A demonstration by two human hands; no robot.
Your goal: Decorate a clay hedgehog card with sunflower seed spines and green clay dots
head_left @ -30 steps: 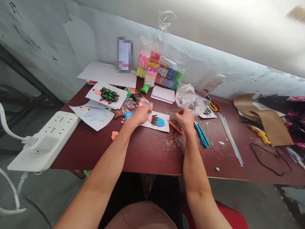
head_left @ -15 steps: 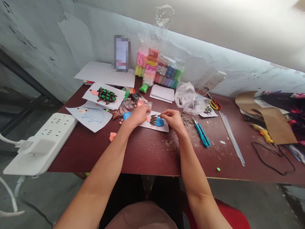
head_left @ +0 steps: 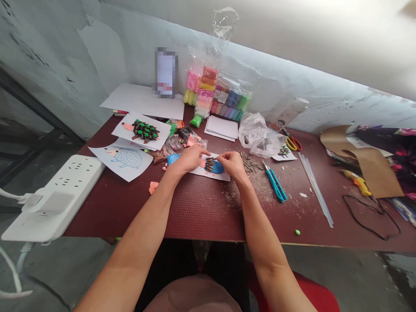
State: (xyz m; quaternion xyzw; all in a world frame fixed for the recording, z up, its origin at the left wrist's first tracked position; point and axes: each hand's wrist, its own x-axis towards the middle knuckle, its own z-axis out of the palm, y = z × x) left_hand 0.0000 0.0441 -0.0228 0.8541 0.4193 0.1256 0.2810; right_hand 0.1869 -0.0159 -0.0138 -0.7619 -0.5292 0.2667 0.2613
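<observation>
Head view: hedgehog picture (head_left: 212,167) partly beneath right hand (head_left: 233,164)

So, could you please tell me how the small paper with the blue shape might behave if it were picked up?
The small paper looks thin, so it would probably bend if lifted by one corner. The blue shape looks like soft clay and may dent. The dark seeds crowded on it could work loose.

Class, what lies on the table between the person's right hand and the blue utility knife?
A loose pile of dark seeds lies between the right hand and the blue utility knife, with fine crumbs scattered nearby; the head view shows this.
</observation>
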